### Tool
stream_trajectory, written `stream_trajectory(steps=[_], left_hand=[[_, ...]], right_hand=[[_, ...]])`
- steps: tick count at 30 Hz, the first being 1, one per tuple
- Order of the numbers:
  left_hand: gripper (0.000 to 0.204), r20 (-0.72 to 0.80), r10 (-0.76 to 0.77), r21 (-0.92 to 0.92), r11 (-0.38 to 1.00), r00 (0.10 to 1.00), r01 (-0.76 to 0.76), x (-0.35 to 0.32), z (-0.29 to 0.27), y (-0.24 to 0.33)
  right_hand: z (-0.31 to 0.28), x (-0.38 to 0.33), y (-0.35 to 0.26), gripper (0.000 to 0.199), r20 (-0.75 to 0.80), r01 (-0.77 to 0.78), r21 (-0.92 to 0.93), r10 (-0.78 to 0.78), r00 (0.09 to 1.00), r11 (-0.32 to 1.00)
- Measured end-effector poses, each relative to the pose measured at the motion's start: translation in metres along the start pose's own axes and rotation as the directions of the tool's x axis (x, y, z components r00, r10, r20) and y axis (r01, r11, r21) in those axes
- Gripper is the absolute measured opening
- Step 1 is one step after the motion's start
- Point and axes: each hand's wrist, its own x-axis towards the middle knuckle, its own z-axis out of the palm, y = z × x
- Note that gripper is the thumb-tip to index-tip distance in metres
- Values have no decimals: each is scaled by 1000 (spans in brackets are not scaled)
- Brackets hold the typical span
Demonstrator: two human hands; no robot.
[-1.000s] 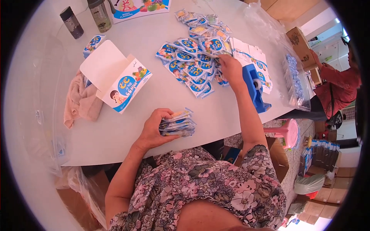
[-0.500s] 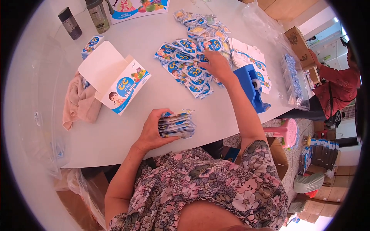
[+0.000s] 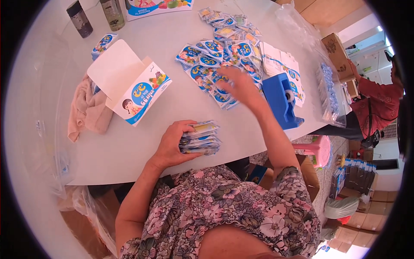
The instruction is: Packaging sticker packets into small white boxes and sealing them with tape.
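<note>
My left hand (image 3: pixel 173 144) is wrapped round a stack of small flat sachets (image 3: pixel 202 139), held on edge near the front of the table. Over the near part of a spread pile of blue and white sachets (image 3: pixel 207 60) is my right hand (image 3: pixel 241 86). Its fingers are smeared by motion, so whether they hold a sachet cannot be made out. To the left of the pile, an open cardboard box (image 3: pixel 140 93) with a fruit picture and a cartoon girl lies with its white flap up.
A blue tape dispenser (image 3: pixel 278 101) stands beside flat printed cartons (image 3: pixel 280 64) on the right. Behind it is a clear tray of blue packets (image 3: pixel 330 93). A pink cloth (image 3: pixel 92 110), two bottles (image 3: pixel 79 19) and a pink stool (image 3: pixel 319 151) are around. A person in red (image 3: pixel 379 99) works at the right.
My right hand has drawn back from the middle of the pile toward me. My left hand keeps its hold on the stack, and the view has shifted slightly.
</note>
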Motion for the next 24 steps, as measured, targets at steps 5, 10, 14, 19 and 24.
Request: stream_trajectory(steps=[5,10,14,19,24], left_hand=[[75,-9,-109,99,989,994,109,-1,-3,10],[74,-80,23,143,990,996,-12,1,0,7],[73,-52,81,127,989,995,-74,2,1,1],[77,-45,-38,-15,999,998,37,-1,1,3],[80,-37,-12,52,999,999,14,-1,0,6]], right_hand=[[-23,6,41,15,-80,-134,-385,111,991,913],[-1,-20,-31,9,84,10,-248,11,996,969],[13,-13,-52,13,442,-190,246,64,895,950],[4,17,5,21,-28,-65,-437,58,998,897],[3,0,-7,22,-83,-64,-488,27,996,871]])
